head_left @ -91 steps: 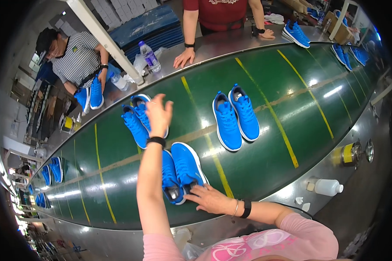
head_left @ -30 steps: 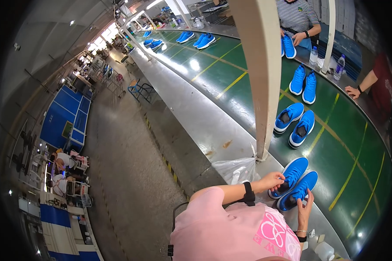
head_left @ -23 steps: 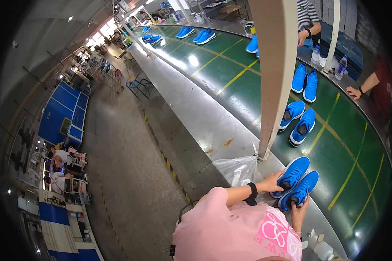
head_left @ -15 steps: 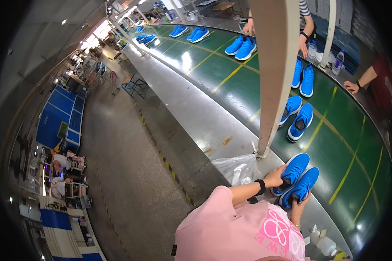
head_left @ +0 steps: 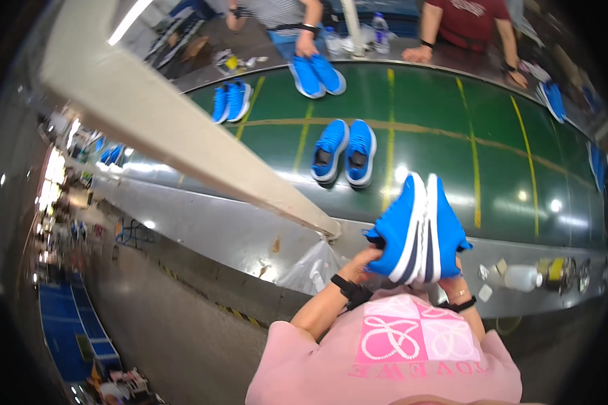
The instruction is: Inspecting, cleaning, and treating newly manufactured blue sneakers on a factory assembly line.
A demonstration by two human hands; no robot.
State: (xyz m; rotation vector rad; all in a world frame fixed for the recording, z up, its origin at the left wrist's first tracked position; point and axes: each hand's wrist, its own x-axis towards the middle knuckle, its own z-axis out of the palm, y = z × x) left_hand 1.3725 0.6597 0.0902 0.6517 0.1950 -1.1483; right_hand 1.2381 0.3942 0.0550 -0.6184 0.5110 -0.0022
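Two blue sneakers are held up in front of my chest, above the near metal edge of the belt. They are tipped so their white-and-navy soles face each other, toes pointing away. My left hand grips the heel end of the left sneaker, its fingers partly hidden behind the shoe. My right hand holds the heel end of the right sneaker, most of its fingers covered by it. Beyond them a pair of blue sneakers rests on the green conveyor belt.
A slanted beige post stands at my left, with a clear plastic bag at its foot. A white bottle lies on the metal ledge at right. Across the belt, a co-worker's hand touches another blue pair; a second person in maroon leans there.
The view has swung to the right. Both sneakers in my hands have been lifted and turned from soles down to soles facing each other.
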